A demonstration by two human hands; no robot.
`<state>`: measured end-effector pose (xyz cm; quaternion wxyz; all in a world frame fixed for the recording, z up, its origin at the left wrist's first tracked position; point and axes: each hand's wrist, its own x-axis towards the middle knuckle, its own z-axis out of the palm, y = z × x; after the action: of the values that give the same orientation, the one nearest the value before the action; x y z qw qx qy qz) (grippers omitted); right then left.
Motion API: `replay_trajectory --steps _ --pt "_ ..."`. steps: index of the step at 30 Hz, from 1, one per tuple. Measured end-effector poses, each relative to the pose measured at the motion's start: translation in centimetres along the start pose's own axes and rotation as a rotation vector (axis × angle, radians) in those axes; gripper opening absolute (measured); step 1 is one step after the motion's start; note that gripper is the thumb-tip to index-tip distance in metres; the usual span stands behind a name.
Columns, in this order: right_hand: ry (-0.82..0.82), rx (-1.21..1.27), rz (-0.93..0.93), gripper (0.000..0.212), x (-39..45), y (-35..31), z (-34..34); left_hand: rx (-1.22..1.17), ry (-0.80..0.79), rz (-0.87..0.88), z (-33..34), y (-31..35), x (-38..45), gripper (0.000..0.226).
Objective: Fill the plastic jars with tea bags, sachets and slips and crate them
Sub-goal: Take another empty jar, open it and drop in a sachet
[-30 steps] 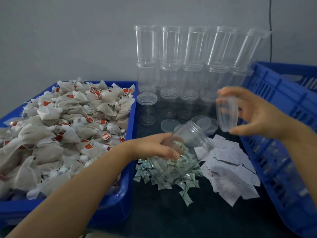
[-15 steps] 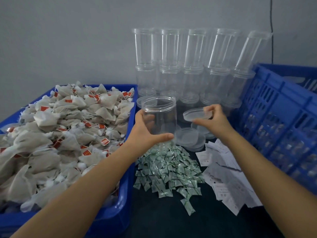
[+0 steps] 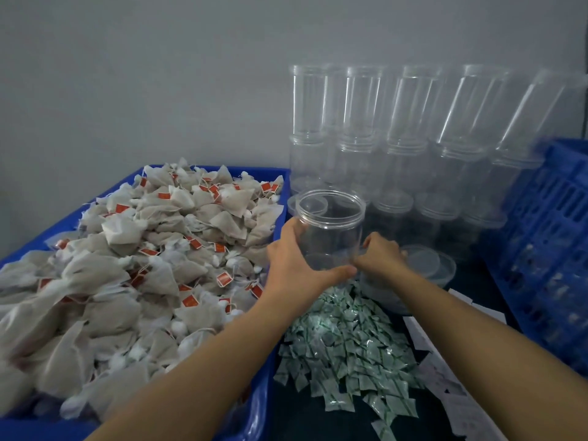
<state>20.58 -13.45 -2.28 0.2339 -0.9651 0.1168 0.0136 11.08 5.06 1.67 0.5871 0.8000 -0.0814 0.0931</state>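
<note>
- Head view shows the job near its beginning: the open jar [image 3: 329, 232] in hand is clear and empty, with no tea bag, sachet or slip inside it.
- Left hand [image 3: 294, 265] grips that jar around its lower wall, thumb across the front, holding it upright just above the far edge of the sachets [image 3: 346, 348].
- Right hand [image 3: 378, 257] sits just right of the jar's base, fingers curled at the stack of loose lids [image 3: 426, 264]; blur hides whether it pinches a lid, so I cannot tell what it holds.
- Supplies look untouched in bulk: tea bags [image 3: 127, 281] heap high in the blue tray [image 3: 267, 389] on the left, sachets lie piled on the dark counter [image 3: 318, 421], and paper slips [image 3: 445, 370] spread to their right.
- Stacked empty jars [image 3: 397, 148] stand against the wall behind, many still to be filled.
- Blue crate [image 3: 547, 249] stands at the right; what shows through its slats is too blurred to read as packed jars.
- Left to do, by my reading: fill this jar with all three items, lid it, crate it, then repeat for the stack.
</note>
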Motion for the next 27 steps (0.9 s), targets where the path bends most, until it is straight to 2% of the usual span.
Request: replay_trajectory --steps 2,3,7,13,15,18,19,23,25,27 --pt "-0.049 -0.085 0.022 0.118 0.7 -0.6 0.3 0.003 0.000 0.009 0.0 0.0 0.1 0.101" --pt "-0.071 -0.126 0.039 0.121 1.0 -0.7 0.5 0.008 -0.001 0.008 0.0 0.0 0.1 0.100" --pt "-0.128 -0.246 0.089 0.101 2.3 -0.8 1.4 0.047 -0.001 0.001 0.1 -0.1 0.0 0.100" --pt "-0.194 -0.242 0.038 0.104 2.6 -0.5 0.8 0.025 -0.039 0.006 0.3 0.1 0.0 0.099" --pt "-0.178 -0.107 -0.047 0.098 2.4 -0.7 -0.2 0.006 -0.051 0.014 0.3 0.0 0.0 0.097" --pt "-0.204 0.350 -0.173 0.100 0.1 -0.9 -2.1 -0.002 -0.060 0.020 0.3 0.1 0.0 0.097" --pt "-0.208 0.457 -0.182 0.093 -1.1 -0.9 -2.5 0.013 -0.060 0.023 0.3 0.1 0.0 0.097" --pt "-0.208 0.758 -0.176 0.031 -5.5 -0.4 -3.2 0.107 -0.122 0.028 0.1 0.4 -0.3 0.098" --pt "-0.194 0.861 -0.159 0.023 -7.4 -0.3 -3.6 0.168 -0.204 0.009 -0.1 0.6 -0.5 0.098" --pt "-0.199 0.952 -0.162 0.026 -9.1 0.0 -4.0 0.204 -0.292 -0.014 -0.6 1.0 -0.8 0.095"
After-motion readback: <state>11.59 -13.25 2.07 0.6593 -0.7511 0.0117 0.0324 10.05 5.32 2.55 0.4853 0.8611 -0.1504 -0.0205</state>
